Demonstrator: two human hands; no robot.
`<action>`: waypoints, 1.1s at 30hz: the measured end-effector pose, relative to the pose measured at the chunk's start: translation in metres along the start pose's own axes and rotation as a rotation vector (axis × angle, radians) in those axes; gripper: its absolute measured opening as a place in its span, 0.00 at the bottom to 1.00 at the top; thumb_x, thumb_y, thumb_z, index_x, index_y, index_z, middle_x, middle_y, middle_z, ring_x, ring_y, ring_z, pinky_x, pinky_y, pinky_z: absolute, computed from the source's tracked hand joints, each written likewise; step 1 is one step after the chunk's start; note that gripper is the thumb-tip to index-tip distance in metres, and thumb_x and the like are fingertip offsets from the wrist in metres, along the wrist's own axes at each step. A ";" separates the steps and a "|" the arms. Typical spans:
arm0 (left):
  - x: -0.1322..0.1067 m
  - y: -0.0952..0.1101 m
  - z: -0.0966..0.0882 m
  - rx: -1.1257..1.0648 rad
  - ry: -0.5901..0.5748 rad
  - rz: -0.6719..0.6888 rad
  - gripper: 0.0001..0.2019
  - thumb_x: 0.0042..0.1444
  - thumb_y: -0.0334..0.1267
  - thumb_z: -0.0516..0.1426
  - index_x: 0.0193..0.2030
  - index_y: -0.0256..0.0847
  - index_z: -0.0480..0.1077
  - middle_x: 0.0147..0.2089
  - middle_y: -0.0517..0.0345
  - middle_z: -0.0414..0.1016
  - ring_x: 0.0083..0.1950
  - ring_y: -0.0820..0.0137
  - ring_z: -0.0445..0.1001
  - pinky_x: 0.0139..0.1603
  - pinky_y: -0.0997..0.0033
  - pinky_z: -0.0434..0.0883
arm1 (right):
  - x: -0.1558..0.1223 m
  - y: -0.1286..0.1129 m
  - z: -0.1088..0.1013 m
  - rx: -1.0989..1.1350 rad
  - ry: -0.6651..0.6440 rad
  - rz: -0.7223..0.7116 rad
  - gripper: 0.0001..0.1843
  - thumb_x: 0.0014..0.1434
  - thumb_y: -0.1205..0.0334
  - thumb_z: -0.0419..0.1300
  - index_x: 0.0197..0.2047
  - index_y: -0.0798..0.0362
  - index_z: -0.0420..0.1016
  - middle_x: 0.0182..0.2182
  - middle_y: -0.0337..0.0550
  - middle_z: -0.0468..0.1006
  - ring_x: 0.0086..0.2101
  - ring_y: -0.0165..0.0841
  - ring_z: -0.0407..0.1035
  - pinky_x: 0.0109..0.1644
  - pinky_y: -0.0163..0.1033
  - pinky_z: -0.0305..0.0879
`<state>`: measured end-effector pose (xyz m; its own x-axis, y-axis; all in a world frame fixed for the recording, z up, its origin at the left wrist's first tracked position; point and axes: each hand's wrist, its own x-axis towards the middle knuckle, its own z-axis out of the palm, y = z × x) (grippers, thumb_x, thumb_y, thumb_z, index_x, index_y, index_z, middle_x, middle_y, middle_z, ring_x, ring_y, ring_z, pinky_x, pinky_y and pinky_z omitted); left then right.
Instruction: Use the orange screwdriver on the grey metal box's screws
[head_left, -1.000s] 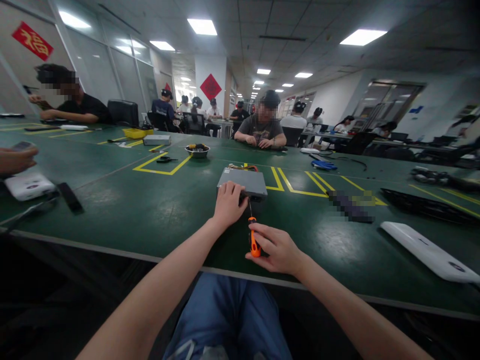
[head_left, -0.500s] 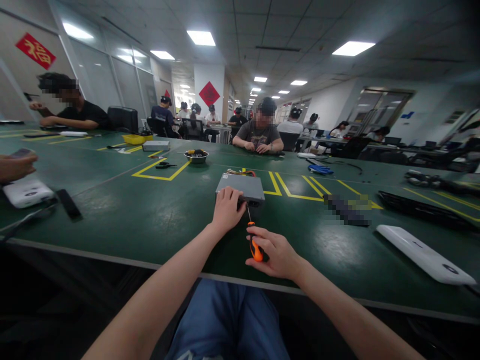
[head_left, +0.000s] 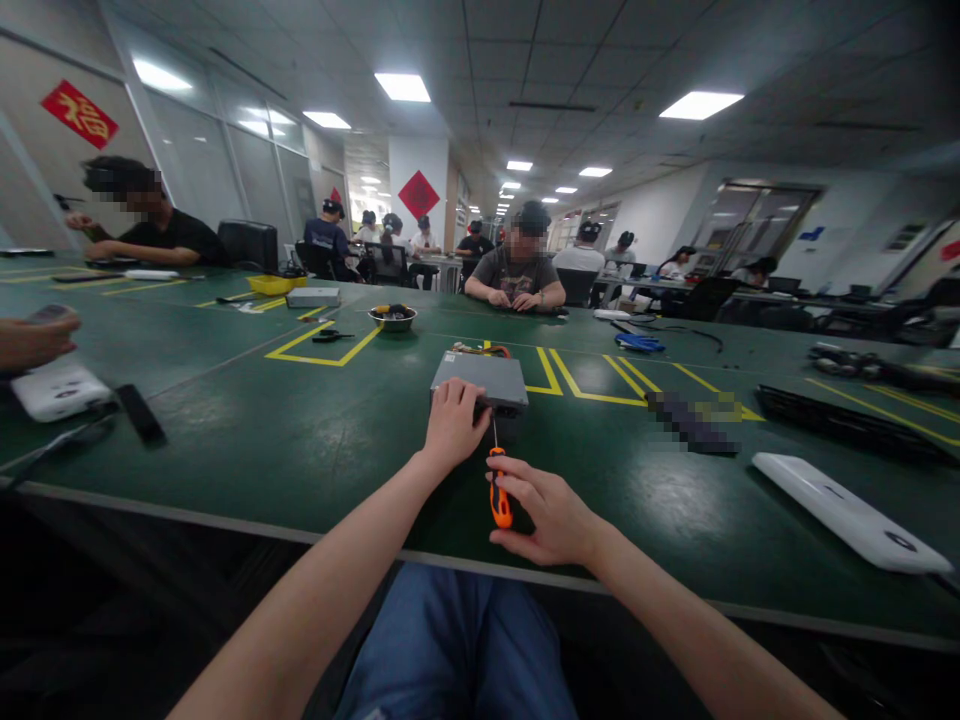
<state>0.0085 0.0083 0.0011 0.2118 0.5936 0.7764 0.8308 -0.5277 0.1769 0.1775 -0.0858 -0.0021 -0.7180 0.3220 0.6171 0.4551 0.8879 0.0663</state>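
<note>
Left hand [head_left: 454, 425] is clamped over the near edge of a grey metal box [head_left: 480, 378], fingers curled down its front; right hand [head_left: 544, 512] pinches an orange-handled screwdriver [head_left: 499, 488] between thumb and fingers, its thin shaft pointing forward and upward, away from the person; the tip is just beside the box's near face, though whether they touch I cannot tell; the box's long axis lies crosswise to the shaft; it sits on a green work table [head_left: 225, 420] marked with yellow tape lines [head_left: 322, 350], coloured wires [head_left: 480, 350] showing at its far edge; a steel bowl [head_left: 392, 318] stands beyond it to the left; a white plastic case [head_left: 847, 510] lies to the right; across the table a seated person [head_left: 517, 275] rests both hands on it; further back, more people sit at desks under ceiling lights [head_left: 403, 87] in a long office room.
</note>
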 end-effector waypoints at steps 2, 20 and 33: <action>0.000 0.000 0.000 0.004 -0.003 -0.001 0.11 0.53 0.37 0.55 0.44 0.40 0.65 0.44 0.50 0.64 0.47 0.59 0.62 0.49 0.58 0.63 | 0.003 -0.002 -0.002 -0.049 -0.068 -0.025 0.24 0.58 0.53 0.54 0.54 0.56 0.59 0.51 0.61 0.66 0.47 0.41 0.69 0.44 0.43 0.70; 0.000 0.001 0.000 0.005 -0.003 -0.005 0.12 0.53 0.38 0.55 0.44 0.39 0.65 0.43 0.50 0.64 0.46 0.60 0.62 0.49 0.59 0.63 | 0.004 -0.001 -0.001 -0.150 0.053 -0.081 0.18 0.57 0.53 0.56 0.45 0.57 0.65 0.44 0.58 0.72 0.38 0.38 0.72 0.38 0.40 0.71; 0.000 0.000 0.000 0.011 -0.011 -0.004 0.12 0.54 0.38 0.55 0.45 0.40 0.65 0.44 0.50 0.64 0.47 0.60 0.62 0.49 0.60 0.63 | 0.002 -0.001 0.000 -0.113 0.095 -0.068 0.18 0.57 0.54 0.56 0.46 0.57 0.62 0.45 0.59 0.72 0.38 0.38 0.72 0.38 0.40 0.71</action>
<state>0.0086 0.0081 0.0015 0.2138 0.6026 0.7689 0.8373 -0.5185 0.1735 0.1758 -0.0857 -0.0011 -0.6983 0.2255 0.6793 0.4678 0.8621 0.1947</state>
